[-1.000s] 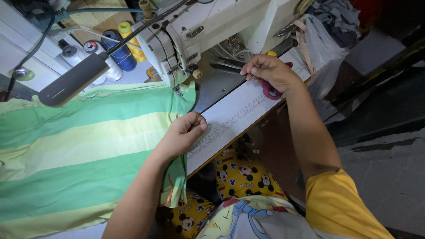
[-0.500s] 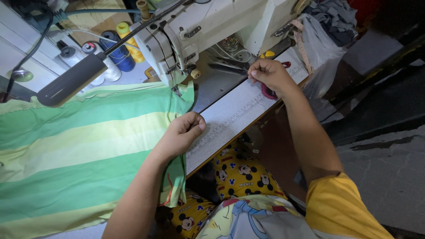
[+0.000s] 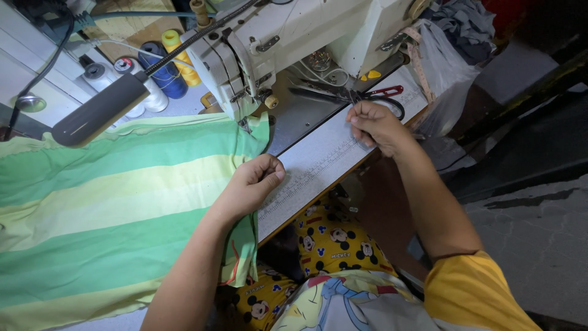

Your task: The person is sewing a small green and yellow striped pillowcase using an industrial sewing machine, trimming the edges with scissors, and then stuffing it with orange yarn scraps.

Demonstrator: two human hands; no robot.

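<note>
Left hand (image 3: 254, 184): centre of the frame, curled into a loose fist pressing the right-hand edge of the striped green and yellow fabric (image 3: 110, 202) against the table; whether cloth is pinched inside the fist cannot be told.
Right hand (image 3: 375, 125): upper right of centre, fingers drawn together just below the scissors (image 3: 367, 96); it seems empty, though a thread between the fingertips would be too fine to see.
Fabric position: spread across the left half of the frame, one corner tucked under the head of the sewing machine (image 3: 294, 37) near the needle.
Risk, cloth: the edge hanging over the table front at lower centre could drag the piece askew if the fist lifts.
Risk, scissors: blades lie open-ended beside the right hand; a careless sweep could catch a finger.
Risk, needle: knuckles rest near the presser foot.
Hidden: needle and foot, masked by fabric and machine head.
Cut off: thread spools (image 3: 160, 67) at upper left, partly behind the lamp arm (image 3: 101, 110).
</note>
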